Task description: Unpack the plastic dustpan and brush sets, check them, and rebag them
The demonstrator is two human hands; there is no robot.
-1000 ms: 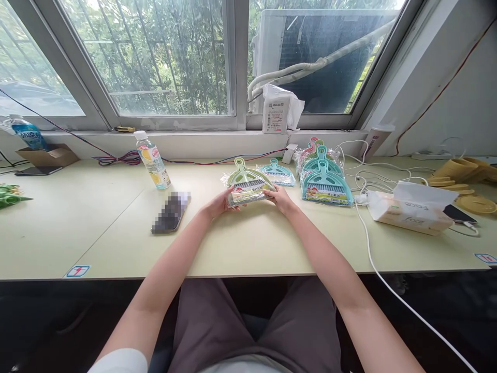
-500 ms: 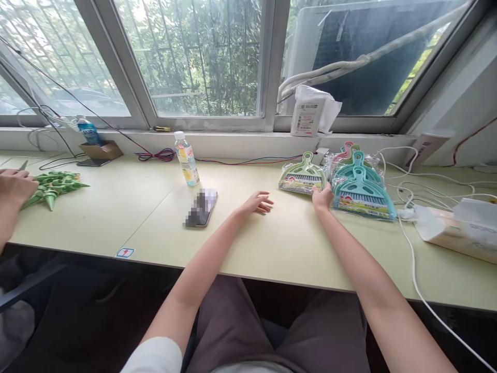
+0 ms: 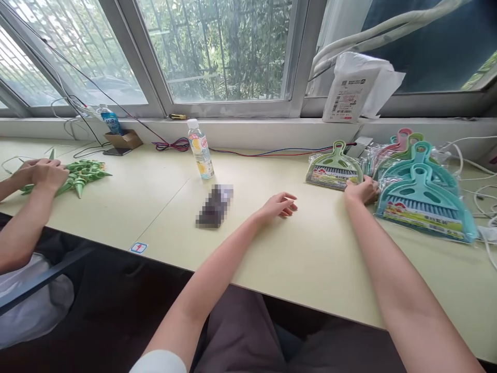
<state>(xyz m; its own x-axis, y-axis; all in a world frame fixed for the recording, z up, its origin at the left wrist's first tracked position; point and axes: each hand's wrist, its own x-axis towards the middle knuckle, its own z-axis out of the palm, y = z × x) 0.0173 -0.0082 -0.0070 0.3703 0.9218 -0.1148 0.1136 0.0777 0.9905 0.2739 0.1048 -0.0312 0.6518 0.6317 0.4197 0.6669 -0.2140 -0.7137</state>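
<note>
My right hand (image 3: 362, 190) is at the lower right corner of a green dustpan and brush set (image 3: 336, 167) in clear plastic. Its thumb lies on the front of the wrapper and the fingers curl behind, partly hidden; it looks closed on that corner. The set leans upright on the table, its brush bristles and printed card facing me. Just right of this hand stand wrapped blue dustpan and brush sets (image 3: 423, 204), with a pink one (image 3: 404, 139) behind. My left hand (image 3: 278, 205) rests on the table, holding nothing, its fingers loosely bent and apart.
A phone (image 3: 215, 206), blurred out, and a bottle (image 3: 201, 150) stand left of my left hand. Farther left, a co-worker's hands (image 3: 48, 173) handle green pieces (image 3: 87, 173). Cables (image 3: 267, 154) run along the back. A white package (image 3: 351, 93) sits on the sill.
The view has turned, so the table's things appear farther right and the dustpan sets larger. Both co-worker's hands now show. My hands keep about the same places on the table.
</note>
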